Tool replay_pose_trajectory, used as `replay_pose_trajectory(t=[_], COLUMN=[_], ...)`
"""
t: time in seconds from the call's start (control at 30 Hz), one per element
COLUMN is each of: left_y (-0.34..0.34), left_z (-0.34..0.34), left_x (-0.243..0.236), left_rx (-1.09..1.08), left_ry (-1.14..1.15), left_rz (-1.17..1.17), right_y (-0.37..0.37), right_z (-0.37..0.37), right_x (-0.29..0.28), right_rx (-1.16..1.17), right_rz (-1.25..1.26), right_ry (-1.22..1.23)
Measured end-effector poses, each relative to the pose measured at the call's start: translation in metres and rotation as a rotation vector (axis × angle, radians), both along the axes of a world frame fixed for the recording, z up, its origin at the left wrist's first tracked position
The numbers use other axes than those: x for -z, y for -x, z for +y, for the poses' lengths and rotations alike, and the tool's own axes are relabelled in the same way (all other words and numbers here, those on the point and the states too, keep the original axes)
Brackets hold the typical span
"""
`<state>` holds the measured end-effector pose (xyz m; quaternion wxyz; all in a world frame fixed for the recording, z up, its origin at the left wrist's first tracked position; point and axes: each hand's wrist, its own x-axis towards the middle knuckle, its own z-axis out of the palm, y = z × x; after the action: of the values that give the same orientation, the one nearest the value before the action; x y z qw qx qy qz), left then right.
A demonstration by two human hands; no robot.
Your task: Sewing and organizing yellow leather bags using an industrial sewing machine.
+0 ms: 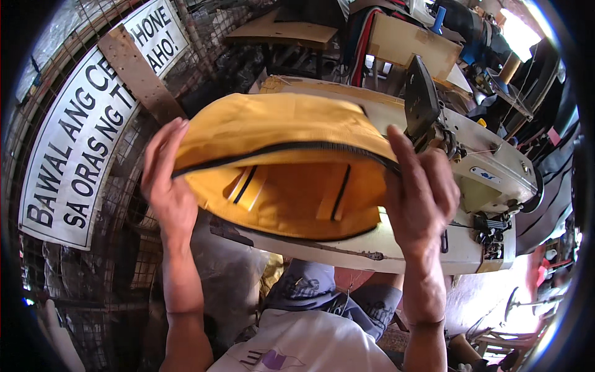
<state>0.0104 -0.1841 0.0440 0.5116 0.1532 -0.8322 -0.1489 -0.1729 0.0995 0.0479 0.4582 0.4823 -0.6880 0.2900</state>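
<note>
Stretched between my two hands is a yellow fabric bag (pixel 279 124) with dark edging along its gaping mouth. Inside it, two pale strips with black lines show on the yellow lining. My left hand (pixel 168 180) grips the left end of the mouth, thumb and fingers closed on the edge. At the opposite end my right hand (pixel 424 189) holds the other corner the same way, slightly blurred. The bag is raised over a sewing machine table (pixel 310 251), hiding part of its top. Just right of my right hand stands the sewing machine (pixel 493 177).
A wire mesh wall (pixel 124 266) with a white sign (pixel 80 155) and a wooden board (pixel 139 74) runs along the left. Behind the table are a brown bench top (pixel 282 28) and a cardboard piece (pixel 412 46). A thread spool (pixel 509 68) stands at the far right.
</note>
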Motion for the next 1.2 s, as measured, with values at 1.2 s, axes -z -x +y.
replay_pose_trajectory(t=[1.2], left_y=[-0.002], left_z=[0.129], left_x=[0.085], left_rx=[0.721], left_ry=[0.503], left_rz=[-1.012], right_y=[-0.312], right_z=[0.350], right_x=[0.228], right_rx=[1.430], right_rz=[-1.024], right_ry=[0.160])
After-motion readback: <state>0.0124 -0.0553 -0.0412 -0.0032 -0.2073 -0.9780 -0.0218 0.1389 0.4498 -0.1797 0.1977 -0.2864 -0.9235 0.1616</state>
